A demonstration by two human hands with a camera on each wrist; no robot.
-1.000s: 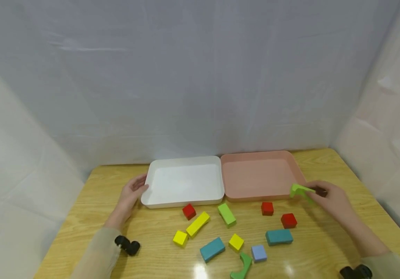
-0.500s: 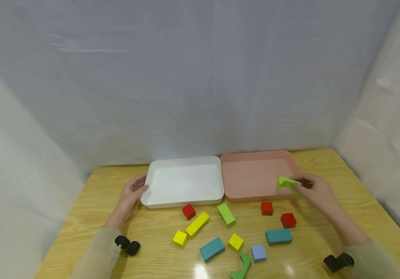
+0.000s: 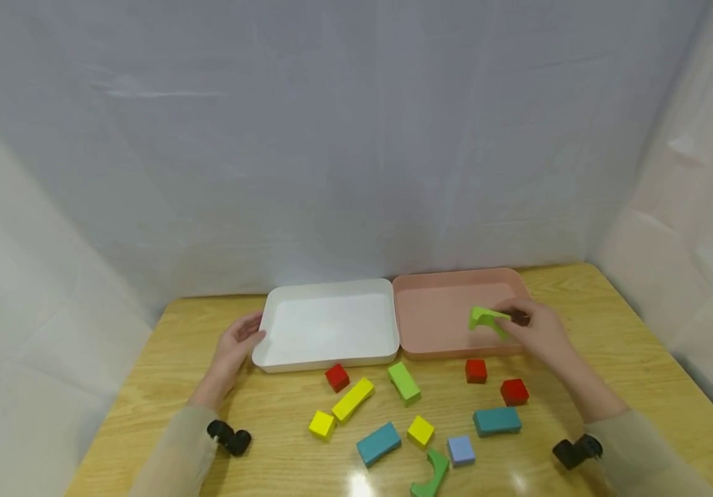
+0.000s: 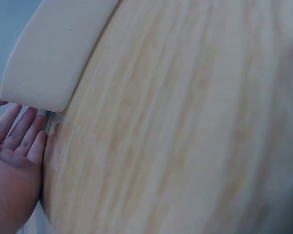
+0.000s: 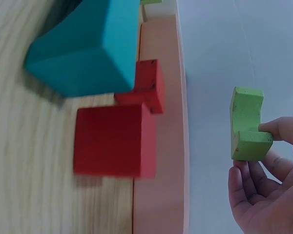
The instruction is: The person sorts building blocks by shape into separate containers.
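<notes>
My right hand (image 3: 533,328) pinches a light green arch block (image 3: 486,317) between thumb and fingers, over the pink tray (image 3: 418,353). In the right wrist view the block's curved notch shows, with the thumb against one end. At the left edge of the white tray (image 3: 325,365), my left hand (image 3: 232,348) holds the rim, thumb at the top edge and the other fingers along the outer wall. In the left wrist view those fingers (image 4: 27,129) reach toward the tray's end.
In front of the trays lie several loose blocks: red cubes (image 3: 476,371), yellow blocks (image 3: 353,400), teal blocks (image 3: 497,422), a light green block (image 3: 404,383), a blue cube (image 3: 461,451) and a green arch (image 3: 433,473). A pale curtain (image 3: 356,152) stands behind the table.
My right hand has moved left with the light green arch block, from the pink tray's right front corner to over its inside. The left hand has stayed at the white tray.
</notes>
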